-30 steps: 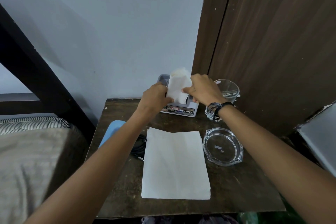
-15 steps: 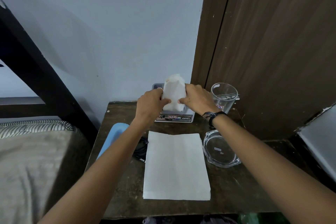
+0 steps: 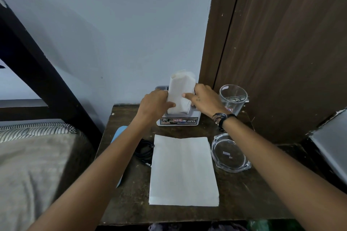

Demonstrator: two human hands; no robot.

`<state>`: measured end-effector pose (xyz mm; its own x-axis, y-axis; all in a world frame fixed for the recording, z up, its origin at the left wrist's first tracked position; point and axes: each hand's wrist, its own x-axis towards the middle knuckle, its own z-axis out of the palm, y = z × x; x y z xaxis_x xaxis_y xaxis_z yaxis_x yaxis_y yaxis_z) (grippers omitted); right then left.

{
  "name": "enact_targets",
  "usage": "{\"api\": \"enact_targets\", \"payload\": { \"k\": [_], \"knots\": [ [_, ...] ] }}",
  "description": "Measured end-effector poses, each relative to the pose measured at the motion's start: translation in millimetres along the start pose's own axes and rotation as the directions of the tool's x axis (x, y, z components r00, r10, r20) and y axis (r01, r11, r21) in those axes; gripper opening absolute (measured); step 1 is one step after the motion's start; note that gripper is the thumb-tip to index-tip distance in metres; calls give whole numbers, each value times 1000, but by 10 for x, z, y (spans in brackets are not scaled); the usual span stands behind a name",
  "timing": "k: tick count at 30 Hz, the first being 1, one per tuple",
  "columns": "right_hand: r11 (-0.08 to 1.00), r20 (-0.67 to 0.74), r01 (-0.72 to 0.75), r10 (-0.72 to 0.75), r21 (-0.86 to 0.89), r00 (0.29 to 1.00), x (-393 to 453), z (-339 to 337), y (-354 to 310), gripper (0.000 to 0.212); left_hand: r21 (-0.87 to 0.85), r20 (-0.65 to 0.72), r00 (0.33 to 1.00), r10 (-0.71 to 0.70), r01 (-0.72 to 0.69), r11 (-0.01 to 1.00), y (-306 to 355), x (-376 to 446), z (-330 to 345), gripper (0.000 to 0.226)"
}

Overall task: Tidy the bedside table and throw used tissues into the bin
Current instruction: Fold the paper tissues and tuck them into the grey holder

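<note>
Both hands, left hand (image 3: 155, 102) and right hand (image 3: 203, 99), now grip the folded tissue wad (image 3: 180, 93) upright in its holder (image 3: 178, 120), having straightened it, so the tabletop (image 3: 244, 193) looks tidier.

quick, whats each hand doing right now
Left hand: closed on the left side of the upright tissue stack in the holder.
Right hand: closed on the stack's right side.

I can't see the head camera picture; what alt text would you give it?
Both hands, left hand and right hand, grip a folded white tissue bundle upright in a tissue holder at the back of a dark bedside table. A flat tissue sheet, a glass ashtray and a glass tumbler lie nearby.
</note>
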<state>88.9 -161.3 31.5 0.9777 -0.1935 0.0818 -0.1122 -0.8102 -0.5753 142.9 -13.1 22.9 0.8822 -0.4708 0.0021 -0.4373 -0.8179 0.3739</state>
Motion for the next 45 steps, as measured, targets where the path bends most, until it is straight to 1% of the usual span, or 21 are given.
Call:
{"api": "enact_targets", "payload": {
  "k": [5,9,13,15,16,17,19,20,21,23,25,28,30,33,35,38,42,45],
  "knots": [
    [995,-28,70,-72,-65,997,15,0,24,30,-102,-113,993,-45,33,994,44,-65,-1,32],
    [985,-69,138,-145,-101,987,12,28,18,34,-8,-163,986,-34,33,999,78,-65,7,40],
    [981,-85,168,-176,-97,981,20,6,16,34,110,-250,968,-6,34,993,108,-112,-15,36],
    [986,-109,167,-169,-26,980,20,-15,2,35,129,-299,954,24,15,992,131,-115,-57,34],
    [986,-125,163,-156,46,980,27,-29,-8,37,112,-315,949,31,4,994,147,-105,-84,33],
    [978,-132,150,-131,143,982,44,-45,-18,40,65,-325,946,22,-1,998,163,-87,-116,33],
    [939,-107,100,-68,330,992,104,-87,-35,46,-102,-338,940,-34,-1,995,193,-43,-188,33],
    [925,-84,70,-42,374,996,137,-113,-39,49,-194,-344,937,-64,-4,981,202,-18,-219,32],
    [925,-64,49,-27,378,998,172,-133,-32,49,-282,-339,937,-81,-19,959,204,13,-240,30],
    [942,-60,46,-28,332,998,234,-162,-1,43,-453,-307,947,-90,-62,889,199,80,-262,23],
    [945,-85,57,-31,323,996,275,-165,30,31,-543,-260,961,-91,-68,837,184,137,-269,16],
    [939,-101,45,-11,342,995,308,-136,35,21,-520,-215,973,-86,-40,853,133,210,-249,15],
    [933,-120,49,-6,355,993,335,-118,31,17,-523,-209,975,-80,-43,851,116,233,-245,16],
    [924,-183,76,-7,375,983,388,-105,31,16,-522,-238,969,-70,-66,850,113,252,-249,17],
    [923,-195,81,-6,376,981,412,-87,32,17,-536,-248,966,-70,-77,840,107,266,-237,14],
    [939,-161,52,3,340,987,429,-49,64,19,-526,-240,968,-75,-64,848,82,276,-185,12],
    [949,-114,25,12,315,993,430,12,110,18,-455,-224,972,-69,-42,889,27,284,-93,15],
    [976,-99,36,-15,213,995,409,63,132,23,-396,-189,979,-71,-10,918,-26,272,-34,18]
  ]
}}
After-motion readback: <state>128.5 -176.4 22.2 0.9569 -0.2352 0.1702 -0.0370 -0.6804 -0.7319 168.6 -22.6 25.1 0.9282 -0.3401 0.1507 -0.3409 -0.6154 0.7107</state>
